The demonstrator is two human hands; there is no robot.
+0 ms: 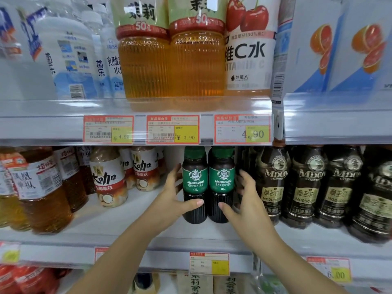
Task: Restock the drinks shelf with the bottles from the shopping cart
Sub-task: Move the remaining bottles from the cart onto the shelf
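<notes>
Two dark Starbucks Americano bottles with green labels and green caps stand side by side on the middle shelf (127, 221). My left hand (171, 200) wraps the left bottle (194, 181), with its thumb across the lower front and its fingers along the bottle's left side. My right hand (244, 200) holds the right bottle (221, 181) the same way: its thumb lies on the lower front, and its fingers, blurred, sit at the bottle's right side. Both bottles are upright with their bases on the shelf. The shopping cart is out of view.
Dark MDOV coffee bottles (305, 187) crowd the shelf right of my right hand. Latte bottles (108, 179) and amber tea bottles (44, 189) stand to the left, with bare shelf between them and my left hand. The upper shelf edge with price tags (172, 129) hangs just above the caps.
</notes>
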